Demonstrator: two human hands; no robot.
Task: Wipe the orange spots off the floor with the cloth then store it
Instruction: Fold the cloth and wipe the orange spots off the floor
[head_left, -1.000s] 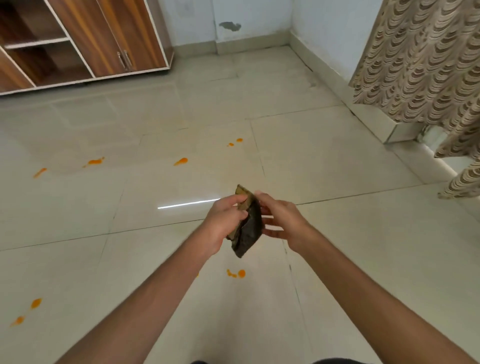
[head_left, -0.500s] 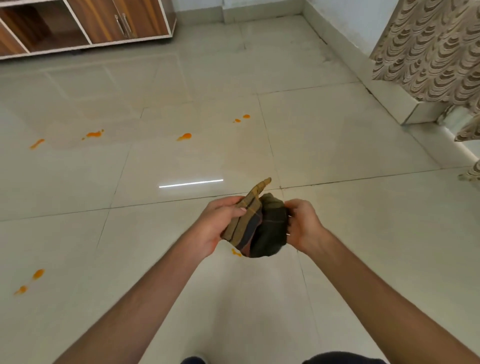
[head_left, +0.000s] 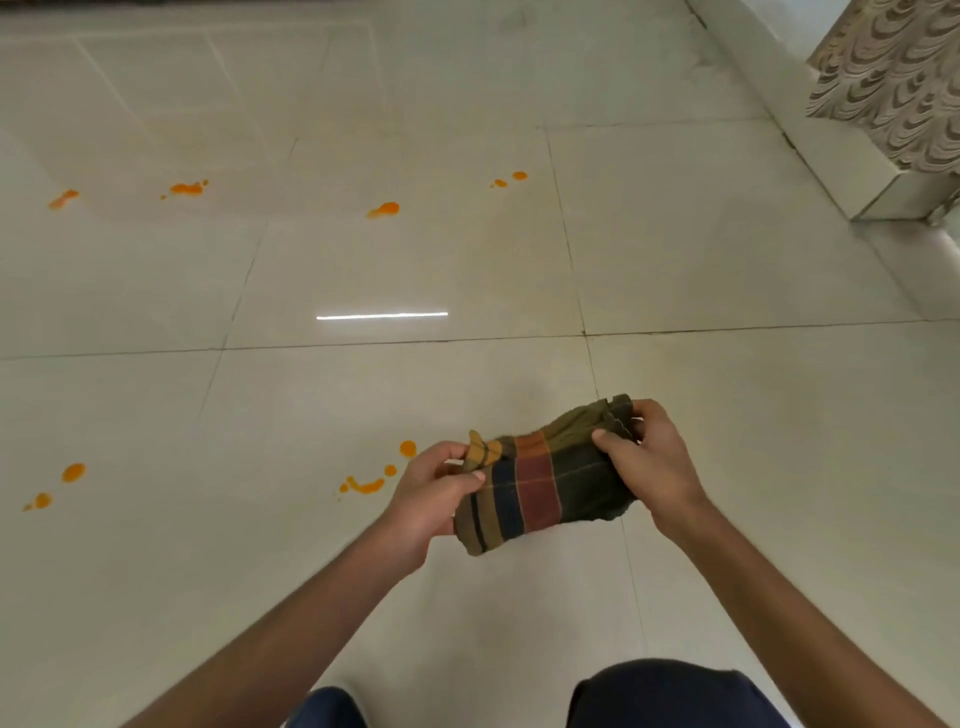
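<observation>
A striped cloth (head_left: 545, 483), olive with red, blue and orange bands, is stretched between both hands above the pale tiled floor (head_left: 727, 234). My left hand (head_left: 431, 493) pinches its left end and my right hand (head_left: 644, 467) grips its right end. Just left of my left hand lies a cluster of orange spots (head_left: 374, 475). More orange spots lie farther off: one pair at the left (head_left: 57, 486), several in a far row (head_left: 383, 209), (head_left: 188, 188), (head_left: 63, 198), (head_left: 511, 178).
A white wall skirting (head_left: 810, 130) runs along the right side, with a patterned curtain (head_left: 893, 78) hanging above it. My knees in dark trousers (head_left: 670, 696) show at the bottom edge. A bright light streak (head_left: 382, 315) reflects on the tiles.
The view has tilted down and closer to the floor; the cabinet left the frame. My hands have pulled apart, spreading the bunched cloth out sideways, and dropped lower, beside the near spots.
</observation>
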